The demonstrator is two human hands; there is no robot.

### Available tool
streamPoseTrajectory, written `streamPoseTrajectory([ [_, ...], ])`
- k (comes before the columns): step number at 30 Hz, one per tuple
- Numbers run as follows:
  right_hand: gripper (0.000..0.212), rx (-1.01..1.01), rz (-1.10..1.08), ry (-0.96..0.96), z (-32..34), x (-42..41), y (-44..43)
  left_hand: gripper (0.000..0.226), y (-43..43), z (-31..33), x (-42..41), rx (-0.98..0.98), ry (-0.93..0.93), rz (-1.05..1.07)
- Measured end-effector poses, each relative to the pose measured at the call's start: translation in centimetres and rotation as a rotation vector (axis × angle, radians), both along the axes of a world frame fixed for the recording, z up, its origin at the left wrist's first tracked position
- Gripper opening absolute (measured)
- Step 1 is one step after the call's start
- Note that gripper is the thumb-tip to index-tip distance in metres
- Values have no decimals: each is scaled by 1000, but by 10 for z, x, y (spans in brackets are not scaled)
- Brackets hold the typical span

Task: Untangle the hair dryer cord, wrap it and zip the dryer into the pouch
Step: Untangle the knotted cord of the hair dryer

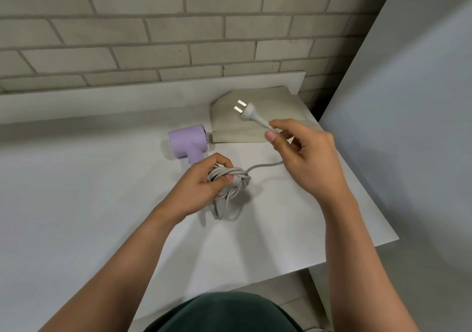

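The left grip point(204, 182) is closed around a bundle of grey cord point(238, 178), with the fingers curled over the coils and a few loops hanging out below onto the white worktop point(102, 191). The right grip point(306, 158) pinches the cord between thumb and forefinger just behind the plug point(249, 113). The plug is held up over the beige pouch point(281, 101), prongs pointing up and left. A loose run of cord curves from the bundle to the right grip. The lilac hair dryer point(187, 140) lies on the worktop just beyond the left grip, its handle end hidden behind the fingers. The pouch lies flat just to the dryer's right.
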State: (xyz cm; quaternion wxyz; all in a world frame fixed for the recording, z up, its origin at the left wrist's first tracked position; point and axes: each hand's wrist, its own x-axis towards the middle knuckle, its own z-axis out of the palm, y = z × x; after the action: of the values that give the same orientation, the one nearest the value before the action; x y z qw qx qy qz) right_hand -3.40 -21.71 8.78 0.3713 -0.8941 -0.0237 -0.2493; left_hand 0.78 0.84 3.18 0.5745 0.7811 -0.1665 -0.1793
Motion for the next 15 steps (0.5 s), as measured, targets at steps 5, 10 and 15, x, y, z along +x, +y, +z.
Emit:
streamPoseTrajectory([
  [5,18,-256,-29,188,-15,7,-2,8,0,7,-6,-65,43,40],
  [10,34,-55,-7,237,-18,3,-2,11,4,6,-9,-52,-17,152],
  [15,20,-240,-97,366,-23,24,-7,24,2,11,-16,-55,-106,132],
])
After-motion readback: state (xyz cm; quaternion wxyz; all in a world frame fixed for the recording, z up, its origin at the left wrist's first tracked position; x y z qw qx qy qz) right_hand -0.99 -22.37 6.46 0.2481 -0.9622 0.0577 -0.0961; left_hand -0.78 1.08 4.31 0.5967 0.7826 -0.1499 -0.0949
